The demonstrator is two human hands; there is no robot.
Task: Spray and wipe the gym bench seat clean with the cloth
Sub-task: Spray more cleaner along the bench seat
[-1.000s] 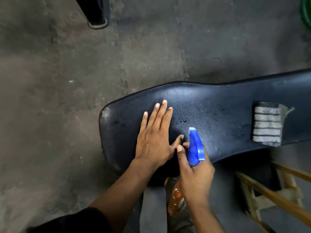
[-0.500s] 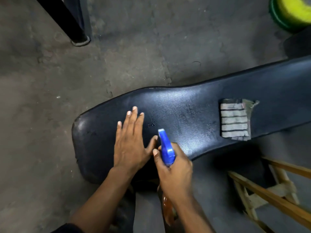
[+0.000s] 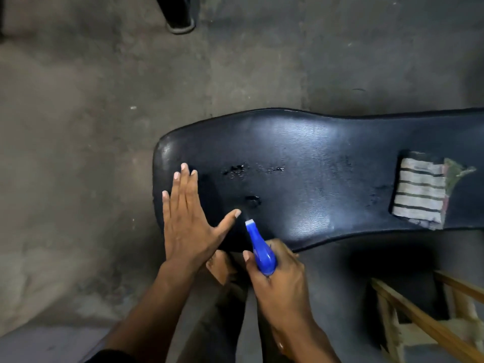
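Most of the view is bare grey concrete floor (image 3: 78,153), with the black padded gym bench seat (image 3: 314,158) stretching across it from the middle out past the right edge. A wooden frame (image 3: 424,326) stands low at the right, just beside the bench, and a dark post foot (image 3: 180,22) sits at the top. The folded striped cloth (image 3: 419,192) lies flat on the seat toward the right, well apart from both hands. The left hand (image 3: 188,224) lies flat and spread on the rounded near end of the seat, gripping nothing. The right hand (image 3: 277,281) has its grip wrapped tight around a spray bottle, whose blue spray head (image 3: 259,247) points at the seat. Small wet patches (image 3: 235,170) glisten on the vinyl just beyond the nozzle.
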